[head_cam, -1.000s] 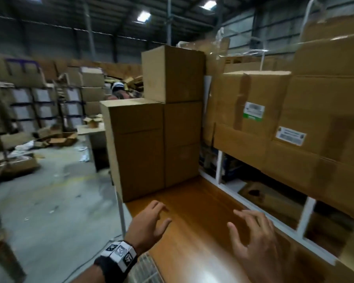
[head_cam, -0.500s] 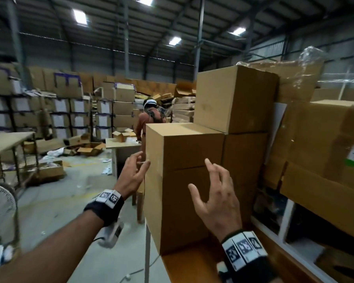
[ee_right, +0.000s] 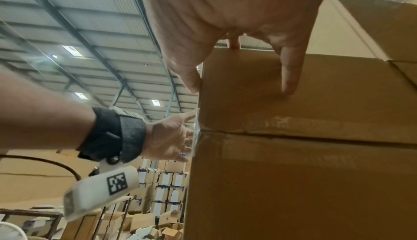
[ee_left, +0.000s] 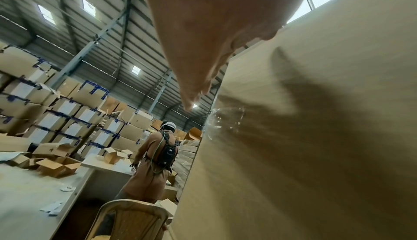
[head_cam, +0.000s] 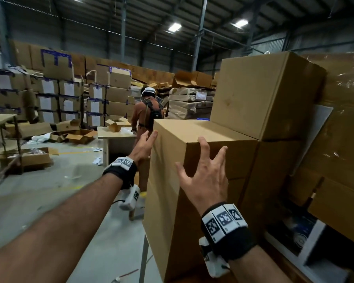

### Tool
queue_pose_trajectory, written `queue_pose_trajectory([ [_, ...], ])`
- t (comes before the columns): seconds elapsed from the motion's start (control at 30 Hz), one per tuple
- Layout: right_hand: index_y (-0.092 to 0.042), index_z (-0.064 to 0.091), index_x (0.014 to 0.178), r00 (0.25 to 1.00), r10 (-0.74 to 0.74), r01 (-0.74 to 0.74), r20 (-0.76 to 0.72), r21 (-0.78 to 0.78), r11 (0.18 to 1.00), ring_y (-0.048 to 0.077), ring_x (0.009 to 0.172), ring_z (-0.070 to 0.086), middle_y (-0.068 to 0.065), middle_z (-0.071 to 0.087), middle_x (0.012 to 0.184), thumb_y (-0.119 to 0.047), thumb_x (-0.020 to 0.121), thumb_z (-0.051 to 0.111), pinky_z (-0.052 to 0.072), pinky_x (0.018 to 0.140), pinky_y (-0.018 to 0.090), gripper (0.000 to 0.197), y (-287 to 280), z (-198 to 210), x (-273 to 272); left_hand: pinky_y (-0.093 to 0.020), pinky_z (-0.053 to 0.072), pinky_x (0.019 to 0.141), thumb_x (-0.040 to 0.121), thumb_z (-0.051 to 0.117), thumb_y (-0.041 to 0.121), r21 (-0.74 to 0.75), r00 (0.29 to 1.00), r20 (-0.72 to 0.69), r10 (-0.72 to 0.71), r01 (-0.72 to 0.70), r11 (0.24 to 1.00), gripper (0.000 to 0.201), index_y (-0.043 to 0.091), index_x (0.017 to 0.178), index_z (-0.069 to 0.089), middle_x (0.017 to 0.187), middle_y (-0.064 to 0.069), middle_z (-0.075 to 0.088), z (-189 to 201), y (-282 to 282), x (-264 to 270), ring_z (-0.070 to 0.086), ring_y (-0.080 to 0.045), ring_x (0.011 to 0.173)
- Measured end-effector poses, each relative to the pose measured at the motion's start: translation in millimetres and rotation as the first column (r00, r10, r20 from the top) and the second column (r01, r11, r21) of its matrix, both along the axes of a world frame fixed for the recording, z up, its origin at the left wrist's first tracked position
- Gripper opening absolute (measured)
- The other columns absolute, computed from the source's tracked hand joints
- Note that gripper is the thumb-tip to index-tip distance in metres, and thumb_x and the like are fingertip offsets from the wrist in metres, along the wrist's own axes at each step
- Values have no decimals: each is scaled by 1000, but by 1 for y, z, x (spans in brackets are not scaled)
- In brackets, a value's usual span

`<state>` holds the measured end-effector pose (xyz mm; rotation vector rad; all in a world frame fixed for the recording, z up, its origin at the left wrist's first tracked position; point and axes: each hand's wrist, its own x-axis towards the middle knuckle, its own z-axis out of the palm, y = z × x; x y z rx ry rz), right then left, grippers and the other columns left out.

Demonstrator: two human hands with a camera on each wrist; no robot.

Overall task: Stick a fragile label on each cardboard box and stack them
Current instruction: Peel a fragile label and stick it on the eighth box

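Since half a second ago both hands have been brought in from short of the stack to the top cardboard box (head_cam: 194, 152). Left hand (head_cam: 144, 149) is now laid against the box's left face near the upper edge, fingers straight and spread; nothing is held in it. Right hand (head_cam: 204, 176) is spread wide on the near face just under the top rim, fingertips (ee_right: 290, 83) touching cardboard in the right wrist view, thumb at the front-left corner; also nothing held.

Box position: topmost of the front column, seated on a second box (head_cam: 168, 231) with a taped seam between them, at the near corner of a wooden table (head_cam: 260, 270). A taller column with a larger box (head_cam: 266, 94) on top stands directly behind, touching.

Hand placement reads as a two-sided clamp on adjacent faces, high up, probably so the top box can be slid or lifted off without the lower one being dragged. No fragile label is seen on any visible face, so labelling is judged not yet done for this box. Label supply is not seen in any view.

Background: another person (head_cam: 148, 111) at a far table (head_cam: 114, 135), well apart from the stack.
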<state>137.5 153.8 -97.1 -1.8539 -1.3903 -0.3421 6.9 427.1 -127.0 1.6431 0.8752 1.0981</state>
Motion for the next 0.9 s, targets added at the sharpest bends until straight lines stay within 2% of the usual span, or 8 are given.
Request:
queue_pose_trajectory([
  [0.07, -46, 11, 157, 1000, -15, 15, 18, -3, 1000, 44, 153, 24, 28, 4, 168, -66, 88, 65, 52, 101, 45, 89, -2, 1, 1, -61, 38, 115, 71, 43, 101, -23, 999, 17, -39, 40, 999, 108, 34, 156, 38, 155, -4, 49, 2, 11, 5, 50, -30, 139],
  [0.17, -44, 9, 157, 999, -37, 38, 39, -26, 999, 43, 150, 31, 26, 12, 166, -66, 89, 65, 52, 101, 46, 91, -5, 3, 0, -52, 35, 117, 90, 32, 87, -31, 997, 68, -33, 36, 999, 92, 24, 157, 37, 147, -2, 48, 32, -34, 11, 47, -26, 134],
  [0.33, -42, 2, 161, 997, -7, 9, 76, -32, 999, 42, 151, 27, 27, 11, 166, -63, 93, 62, 49, 105, 45, 93, -16, 3, -1, -61, 40, 113, 49, 57, 103, -91, 994, 100, 33, -24, 996, 137, 19, 155, 37, 150, -12, 47, 21, -25, 10, 49, -35, 132],
  [0.47, -45, -6, 162, 998, 31, -31, 63, -11, 999, 42, 153, 22, 28, 10, 168, -63, 96, 58, 44, 111, 44, 93, -30, 2, -5, -59, 41, 113, 79, 59, 83, -52, 987, 136, 83, -77, 996, 104, 18, 155, 34, 149, -9, 47, 31, -55, -3, 47, -32, 133],
  [0.57, -45, -8, 162, 997, 53, -55, 59, 30, 998, 42, 153, 21, 29, 11, 167, -64, 96, 56, 41, 113, 44, 94, -42, 2, -10, -48, 45, 103, 96, 58, 59, -14, 982, 169, 87, -86, 996, 76, 16, 154, 36, 141, -3, 52, 33, -67, -14, 51, -23, 125],
  [0.7, -47, -4, 162, 995, 83, -86, 46, 77, 993, 41, 154, 20, 27, 14, 168, -64, 94, 58, 41, 112, 45, 93, -64, 3, -16, -40, 47, 98, 95, 63, 52, 53, 979, 184, 86, -97, 994, 70, 18, 151, 41, 133, 5, 57, 39, -102, -38, 56, -10, 116],
  [0.83, -47, 9, 159, 993, 114, -118, 37, 132, 984, 38, 155, 18, 22, 18, 168, -62, 92, 64, 30, 108, 35, 88, -99, 2, -22, -21, 48, 84, 96, 66, 42, 123, 977, 206, 57, -83, 989, 65, 19, 151, 39, 136, 9, 58, 41, -151, -61, 58, 2, 113],
  [0.9, -46, 14, 157, 992, 123, -128, 35, 174, 976, 35, 156, 18, 19, 21, 168, -62, 90, 65, 26, 106, 33, 85, -122, -2, -25, -21, 49, 88, 93, 71, 46, 169, 978, 206, 20, -55, 984, 72, 20, 152, 39, 138, 10, 58, 40, -176, -72, 60, 2, 117],
])
